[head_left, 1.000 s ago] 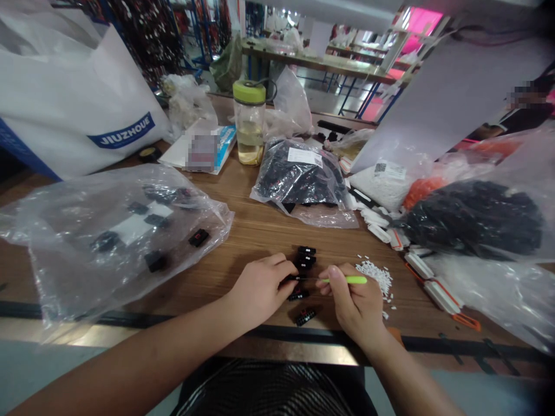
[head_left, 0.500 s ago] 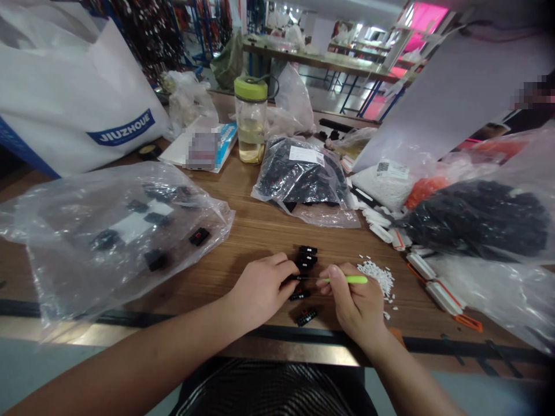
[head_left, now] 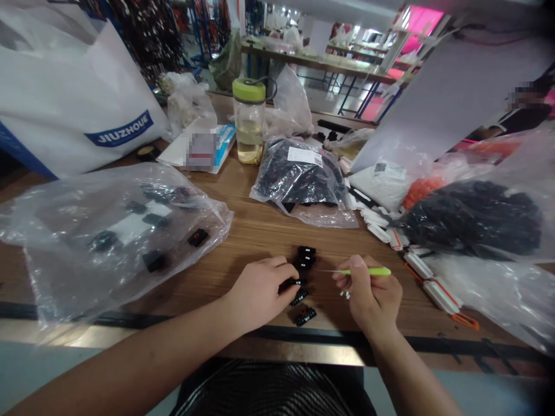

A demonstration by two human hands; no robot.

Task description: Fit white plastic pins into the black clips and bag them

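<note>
- On the table (head_left: 260,242), left hand (head_left: 260,292) curls narrowly over a black connector (head_left: 293,282), long axis running about 3 to 9 o'clock.
- Right hand (head_left: 368,294) pinches a green pick (head_left: 366,271), its tip pointing 9 o'clock toward the connector, just apart; left hand is nearer.

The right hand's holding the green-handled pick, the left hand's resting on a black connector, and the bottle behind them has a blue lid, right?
Not quite: the head view shows the bottle's lid is lime green, not blue. The rest stands: the right hand holds the green-handled pick, and the left hand rests on a black connector.
</note>
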